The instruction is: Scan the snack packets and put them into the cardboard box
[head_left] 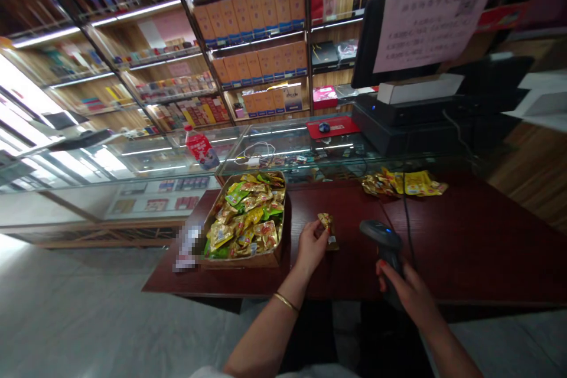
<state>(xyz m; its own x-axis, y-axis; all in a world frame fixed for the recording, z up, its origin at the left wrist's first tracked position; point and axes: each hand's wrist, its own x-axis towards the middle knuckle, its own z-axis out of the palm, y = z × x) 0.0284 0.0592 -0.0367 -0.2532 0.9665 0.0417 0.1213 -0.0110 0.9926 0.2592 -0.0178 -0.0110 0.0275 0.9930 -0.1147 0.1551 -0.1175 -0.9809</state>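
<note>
My left hand (311, 246) is closed on a small gold snack packet (326, 222), held just above the dark red counter (345, 280). Fingers and thumb pinch its left side. My right hand (405, 286) wraps round the handle of a black barcode scanner (383, 236), which shows a small blue light. The scanner's head points left, toward the packet, and its cable runs back over the counter. To the left of my left hand stands a cardboard box (283, 230) heaped with gold, green and yellow packets (250, 209).
Gold and yellow packets (405, 183) lie at the counter's back right. Behind stand a glass display case (283, 144), a red mouse pad (336, 127) with a mouse, and a monitor (370, 41) bearing a pink paper sign. A red-labelled bottle (201, 147) stands left.
</note>
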